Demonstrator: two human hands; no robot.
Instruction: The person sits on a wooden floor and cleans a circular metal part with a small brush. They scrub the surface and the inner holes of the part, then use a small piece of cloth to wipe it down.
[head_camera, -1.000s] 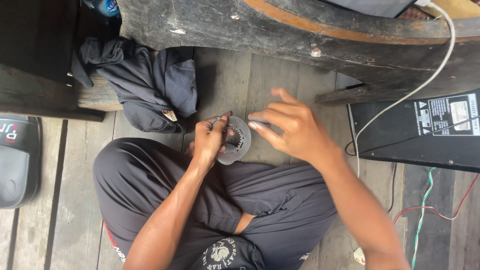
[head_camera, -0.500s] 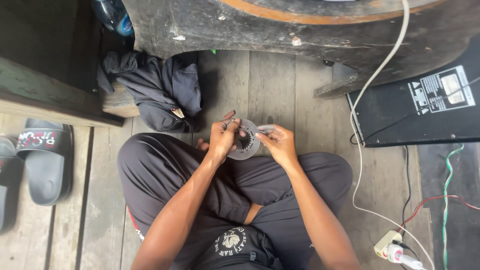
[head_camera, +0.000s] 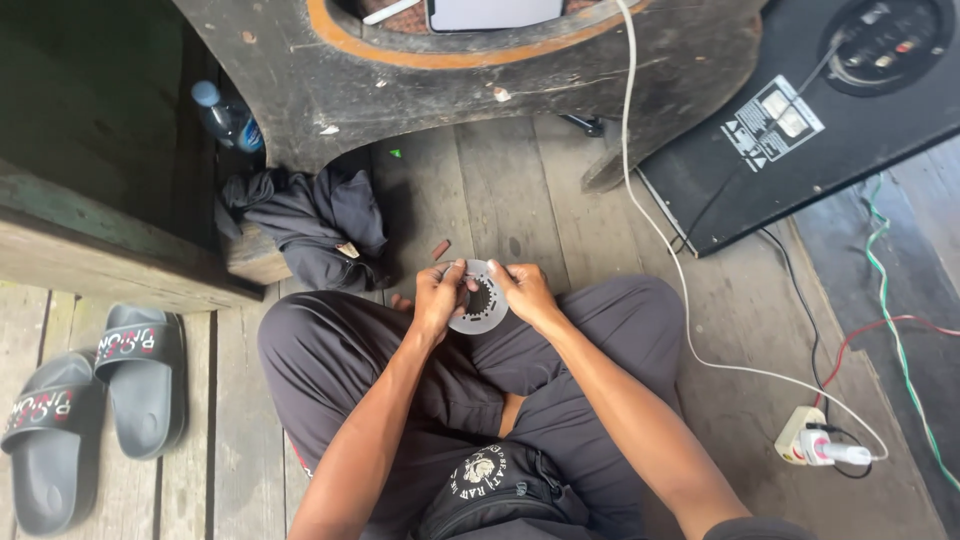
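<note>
I sit cross-legged on a wooden plank floor. A flat grey metal ring with teeth on its inner edge (head_camera: 482, 318) is held above my lap. My left hand (head_camera: 438, 296) grips its left side with the fingers curled over the rim. On the ring's right side, my right hand (head_camera: 522, 290) pinches the edge. Both hands touch the ring at once. A small brown cylinder (head_camera: 440, 248) lies on the floor just beyond my hands.
A dark crumpled cloth (head_camera: 312, 222) lies left of my hands, a blue-capped bottle (head_camera: 228, 118) behind it. A black speaker box (head_camera: 800, 120) stands at the right, with a white cable (head_camera: 640, 190) running to a power strip (head_camera: 812, 442). Grey slippers (head_camera: 90, 400) sit far left.
My right hand has closed onto the ring, which it was hovering over a second ago. The view has pulled back and shifted, showing more floor, the slippers and the power strip.
</note>
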